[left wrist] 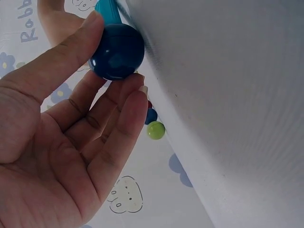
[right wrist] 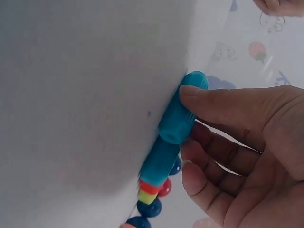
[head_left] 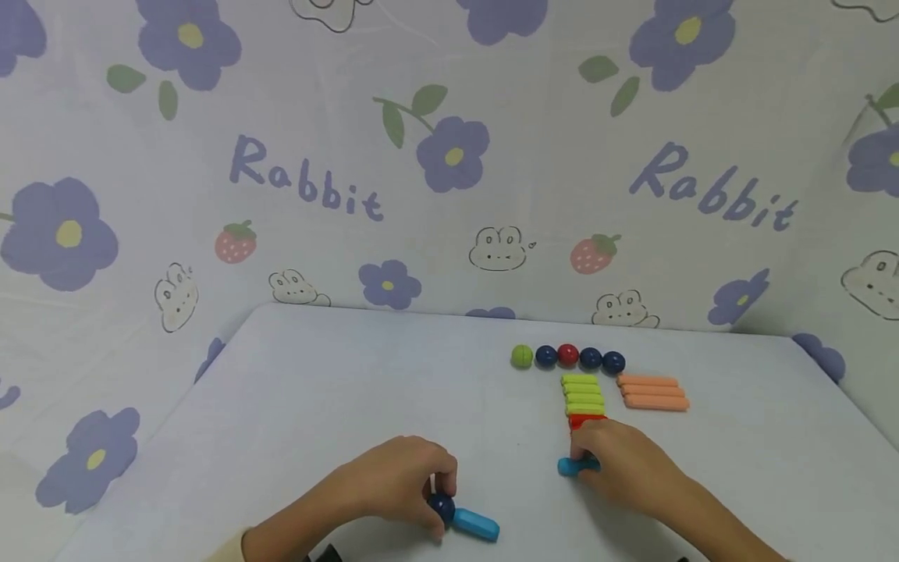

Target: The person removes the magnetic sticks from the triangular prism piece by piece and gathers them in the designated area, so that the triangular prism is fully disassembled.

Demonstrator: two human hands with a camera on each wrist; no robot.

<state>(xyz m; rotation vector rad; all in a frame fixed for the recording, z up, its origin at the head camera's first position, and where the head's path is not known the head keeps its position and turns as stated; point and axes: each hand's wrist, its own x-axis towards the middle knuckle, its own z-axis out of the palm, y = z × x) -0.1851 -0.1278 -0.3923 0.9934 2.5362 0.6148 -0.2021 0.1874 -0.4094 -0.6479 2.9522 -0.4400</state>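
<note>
A glossy dark blue ball (head_left: 442, 506) sits between the thumb and fingers of my left hand (head_left: 396, 480). Against the ball lies a light blue stick (head_left: 477, 524), which extends to the right over the white table; in the left wrist view part of this stick (left wrist: 108, 11) shows above the ball. My right hand (head_left: 628, 468) pinches another blue stick (right wrist: 183, 109), ribbed and with a small hollow in its end. Just beyond it is a further blue stick (right wrist: 160, 160), mostly hidden by the hand in the head view. A red stick (head_left: 586, 420) lies at my right fingertips.
Several yellow-green sticks (head_left: 582, 394) lie side by side behind the red one. To their right are three orange sticks (head_left: 653, 393). A row at the back holds a green ball (head_left: 522, 356), a red ball (head_left: 567, 354) and three dark blue balls (head_left: 591, 358). Patterned cloth (head_left: 449, 234) hangs behind.
</note>
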